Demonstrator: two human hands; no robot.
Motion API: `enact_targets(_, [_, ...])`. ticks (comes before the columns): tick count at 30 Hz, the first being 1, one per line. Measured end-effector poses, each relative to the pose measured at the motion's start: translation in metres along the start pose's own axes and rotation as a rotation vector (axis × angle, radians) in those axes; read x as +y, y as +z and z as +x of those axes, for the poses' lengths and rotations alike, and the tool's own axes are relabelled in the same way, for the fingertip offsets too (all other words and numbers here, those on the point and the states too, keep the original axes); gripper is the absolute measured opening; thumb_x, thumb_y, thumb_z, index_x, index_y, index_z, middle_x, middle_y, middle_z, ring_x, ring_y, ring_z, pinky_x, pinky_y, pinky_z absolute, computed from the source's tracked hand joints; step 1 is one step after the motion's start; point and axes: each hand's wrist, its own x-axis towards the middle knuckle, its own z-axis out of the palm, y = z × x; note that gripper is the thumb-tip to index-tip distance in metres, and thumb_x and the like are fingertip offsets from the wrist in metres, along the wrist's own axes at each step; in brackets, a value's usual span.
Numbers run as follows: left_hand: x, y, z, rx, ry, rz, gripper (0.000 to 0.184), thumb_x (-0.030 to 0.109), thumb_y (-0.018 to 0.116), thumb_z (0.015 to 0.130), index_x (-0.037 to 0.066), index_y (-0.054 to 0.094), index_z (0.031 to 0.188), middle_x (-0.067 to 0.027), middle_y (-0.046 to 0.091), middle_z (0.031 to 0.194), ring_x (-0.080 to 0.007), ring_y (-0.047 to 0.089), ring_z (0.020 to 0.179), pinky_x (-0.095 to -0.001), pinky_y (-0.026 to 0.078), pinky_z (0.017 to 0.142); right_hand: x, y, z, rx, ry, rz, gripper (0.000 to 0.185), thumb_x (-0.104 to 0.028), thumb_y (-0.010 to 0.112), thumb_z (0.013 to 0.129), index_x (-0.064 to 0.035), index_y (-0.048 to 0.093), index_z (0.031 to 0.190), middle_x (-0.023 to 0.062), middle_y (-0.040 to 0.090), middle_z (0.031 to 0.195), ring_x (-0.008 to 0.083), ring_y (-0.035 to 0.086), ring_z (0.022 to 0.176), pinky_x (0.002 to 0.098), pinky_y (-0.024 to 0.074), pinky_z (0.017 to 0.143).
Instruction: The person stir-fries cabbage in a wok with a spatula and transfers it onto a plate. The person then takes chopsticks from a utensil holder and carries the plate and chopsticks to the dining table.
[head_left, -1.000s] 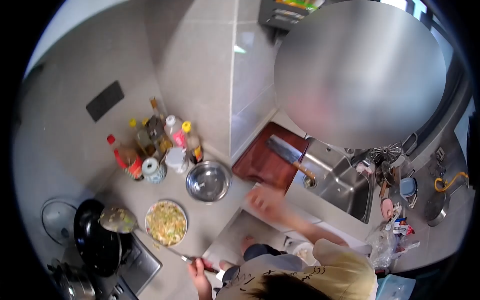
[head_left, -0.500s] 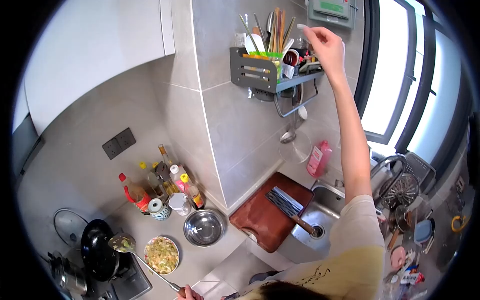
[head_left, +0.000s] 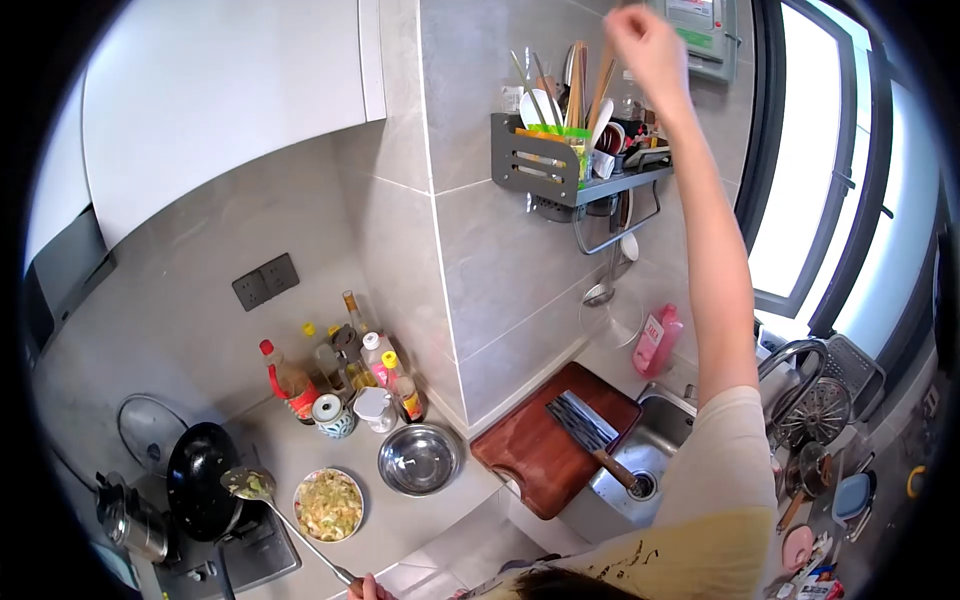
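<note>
My left hand (head_left: 370,588), only partly in view at the bottom edge, is closed around the handle of a long metal spatula (head_left: 248,484). Bits of food cling to its rounded head, which is over the counter between the black wok (head_left: 205,480) and a bowl of chopped, mixed food (head_left: 330,505). My right hand (head_left: 648,45) is raised high with its fingers pressed together, just above and right of the chopsticks (head_left: 578,85) in the wall rack (head_left: 535,160). One leaning chopstick reaches close to its fingertips. Whatever those fingers may hold is hidden.
A cleaver (head_left: 585,425) lies on the wooden cutting board (head_left: 520,440) beside the sink (head_left: 665,420). A steel bowl (head_left: 418,460) and several seasoning bottles (head_left: 325,365) stand on the counter. A pink bottle (head_left: 657,340) is behind the sink, and a grey box (head_left: 705,40) hangs above.
My right hand has moved up relative to the rack, its fingers now curled more tightly. The whole view has shifted slightly. My left hand still holds the spatula in about the same place.
</note>
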Motion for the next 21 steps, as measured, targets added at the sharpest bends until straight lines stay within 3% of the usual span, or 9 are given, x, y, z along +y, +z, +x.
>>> enact_targets(2, [0.001, -0.004, 0.002, -0.005, -0.004, 0.013, 0.026, 0.014, 0.053, 0.085, 0.014, 0.034, 0.068, 0.0039, 0.031, 0.047, -0.0068, 0.026, 0.034, -0.0227, 0.021, 0.030, 0.001, -0.004, 0.035, 0.315, -0.140, 0.499, 0.017, -0.015, 0.052, 0.085, 0.0005, 0.059, 0.084, 0.0040, 0.060, 0.073, 0.0142, 0.055, 0.062, 0.0280, 0.0430, 0.058])
enact_targets(4, [-0.003, -0.008, 0.007, 0.011, 0.005, 0.012, 0.026, 0.015, 0.054, 0.084, 0.014, 0.034, 0.067, 0.0043, 0.031, 0.046, -0.0064, 0.026, 0.034, -0.0226, 0.020, 0.030, -0.037, -0.035, 0.053, 0.436, -0.076, 0.809, 0.014, -0.013, 0.045, 0.088, -0.0030, 0.054, 0.083, 0.0014, 0.053, 0.065, 0.0124, 0.051, 0.058, 0.0270, 0.0405, 0.054])
enact_targets(7, [-0.002, -0.012, 0.008, 0.029, 0.010, 0.013, 0.027, 0.015, 0.055, 0.084, 0.014, 0.034, 0.066, 0.0045, 0.030, 0.046, -0.0061, 0.025, 0.034, -0.0224, 0.019, 0.030, -0.053, -0.059, 0.066, 0.013, -0.193, 0.351, 0.016, -0.014, 0.045, 0.087, -0.0009, 0.052, 0.093, 0.0052, 0.056, 0.068, 0.0152, 0.054, 0.061, 0.0289, 0.0425, 0.057])
enact_targets(10, [0.005, -0.009, 0.005, 0.022, 0.009, -0.004, 0.027, 0.014, 0.055, 0.083, 0.014, 0.034, 0.066, 0.0046, 0.030, 0.046, -0.0060, 0.025, 0.034, -0.0223, 0.019, 0.031, -0.056, -0.043, 0.042, -0.529, -0.137, -0.334, 0.021, -0.016, 0.043, 0.087, 0.0018, 0.052, 0.094, 0.0110, 0.057, 0.070, 0.0195, 0.056, 0.064, 0.0326, 0.0446, 0.061])
enact_targets(13, [0.007, -0.011, 0.001, 0.005, -0.007, -0.010, 0.027, 0.014, 0.055, 0.083, 0.014, 0.035, 0.066, 0.0044, 0.030, 0.047, -0.0062, 0.025, 0.034, -0.0225, 0.019, 0.031, 0.024, -0.004, 0.049, -0.621, -0.030, -0.282, 0.029, -0.032, 0.067, 0.070, -0.0038, 0.067, 0.078, 0.0057, 0.063, 0.068, 0.0109, 0.057, 0.065, 0.0271, 0.0443, 0.062])
enact_targets(16, [0.015, -0.011, -0.001, -0.011, -0.022, -0.034, 0.026, 0.013, 0.055, 0.083, 0.014, 0.035, 0.066, 0.0041, 0.031, 0.048, -0.0063, 0.026, 0.035, -0.0225, 0.019, 0.032, 0.026, 0.001, 0.041, -0.711, 0.057, -0.248, 0.029, -0.032, 0.068, 0.070, -0.0041, 0.068, 0.077, 0.0046, 0.062, 0.067, 0.0122, 0.057, 0.065, 0.0269, 0.0443, 0.063])
enact_targets(19, [0.018, -0.014, -0.006, -0.035, -0.028, -0.029, 0.026, 0.014, 0.055, 0.084, 0.013, 0.036, 0.066, 0.0040, 0.032, 0.049, -0.0062, 0.027, 0.036, -0.0220, 0.020, 0.033, 0.037, 0.010, 0.035, -0.621, -0.004, -0.071, 0.029, -0.033, 0.066, 0.072, -0.0042, 0.067, 0.077, 0.0050, 0.062, 0.067, 0.0122, 0.056, 0.065, 0.0262, 0.0442, 0.063])
enact_targets(21, [0.005, -0.022, 0.011, -0.088, -0.033, -0.107, 0.016, 0.017, 0.053, 0.085, 0.011, 0.038, 0.080, 0.0030, 0.033, 0.050, -0.0069, 0.033, 0.039, -0.0212, 0.023, 0.031, 0.032, 0.009, 0.036, -0.479, -0.027, -0.026, 0.027, -0.028, 0.060, 0.076, -0.0009, 0.064, 0.078, 0.0087, 0.062, 0.070, 0.0143, 0.057, 0.066, 0.0271, 0.0451, 0.064])
